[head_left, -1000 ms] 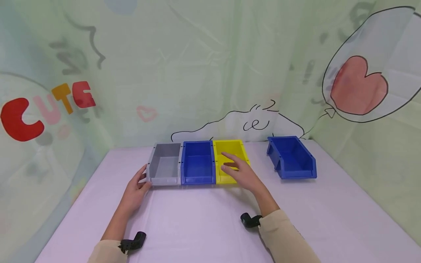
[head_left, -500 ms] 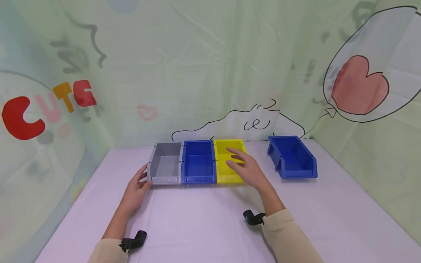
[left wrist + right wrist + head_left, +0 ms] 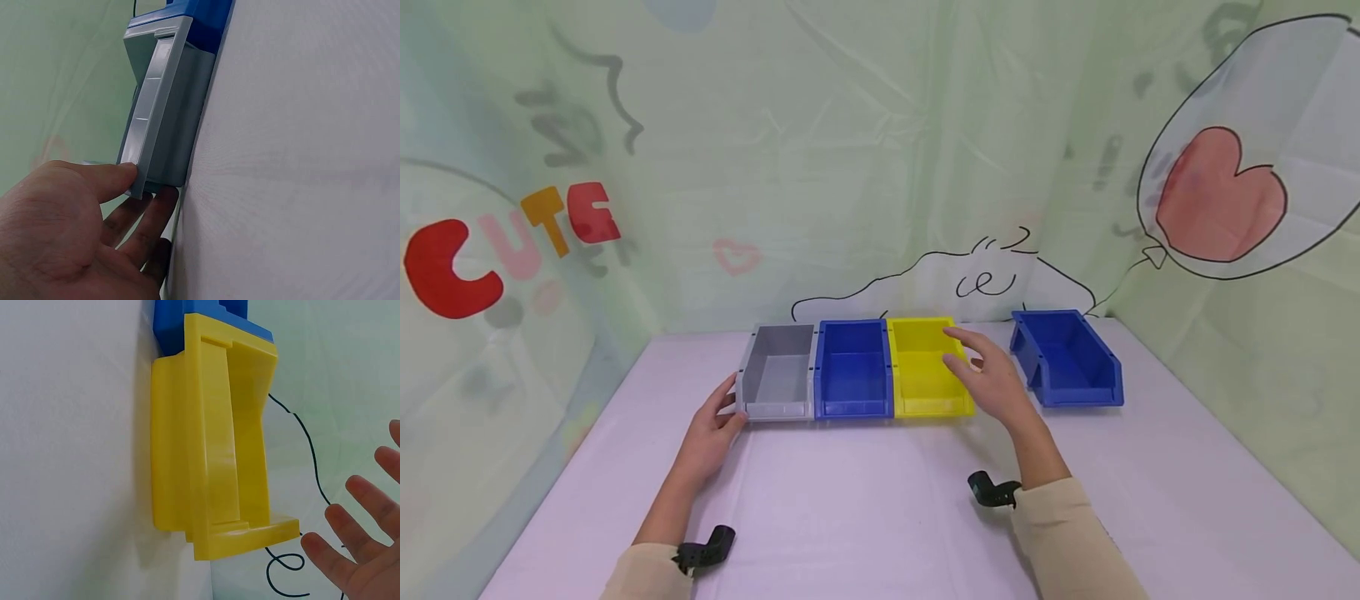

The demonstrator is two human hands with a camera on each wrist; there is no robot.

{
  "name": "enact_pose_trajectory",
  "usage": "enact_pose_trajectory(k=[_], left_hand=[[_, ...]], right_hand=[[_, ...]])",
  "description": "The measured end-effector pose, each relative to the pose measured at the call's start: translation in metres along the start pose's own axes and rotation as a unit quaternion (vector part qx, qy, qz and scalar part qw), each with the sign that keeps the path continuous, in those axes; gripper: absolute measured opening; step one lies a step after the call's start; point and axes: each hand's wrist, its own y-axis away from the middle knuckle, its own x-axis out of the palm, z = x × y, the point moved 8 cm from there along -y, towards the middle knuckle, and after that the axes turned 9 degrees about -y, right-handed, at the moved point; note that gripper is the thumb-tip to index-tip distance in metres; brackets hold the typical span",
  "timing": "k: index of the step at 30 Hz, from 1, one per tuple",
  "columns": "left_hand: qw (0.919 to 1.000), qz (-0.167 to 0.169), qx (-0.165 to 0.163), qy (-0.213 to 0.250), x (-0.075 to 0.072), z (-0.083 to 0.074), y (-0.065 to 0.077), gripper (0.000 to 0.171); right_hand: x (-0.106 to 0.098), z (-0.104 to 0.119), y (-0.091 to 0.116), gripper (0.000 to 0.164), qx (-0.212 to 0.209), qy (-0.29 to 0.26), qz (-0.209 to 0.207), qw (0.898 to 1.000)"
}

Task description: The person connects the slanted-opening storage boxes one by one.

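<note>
Pinching the grey bin [image 3: 778, 377] by its near left corner, the left hand [image 3: 706, 437] could, with an uneven tug, pull it off the middle blue bin [image 3: 853, 375]; the right hand [image 3: 998, 387], holding nothing, fingers spread near the row's right-end yellow bin [image 3: 922, 371], might knock that askew by dropping carelessly.

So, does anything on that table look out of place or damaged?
Only the right-hand blue bin looks a bit odd: it stands apart, with a gap, while the gray bin, middle blue bin and yellow bin sit side by side in a row. I can see no spill or damage.
</note>
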Motion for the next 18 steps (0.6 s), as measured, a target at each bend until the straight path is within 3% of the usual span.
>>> enact_pose_trajectory(k=[18], left_hand=[[1.0, -0.006, 0.002, -0.006, -0.001, 0.001, 0.0, 0.069]], right_hand=[[-0.043, 0.0, 0.007, 0.044, 0.018, 0.032, -0.086, 0.996]])
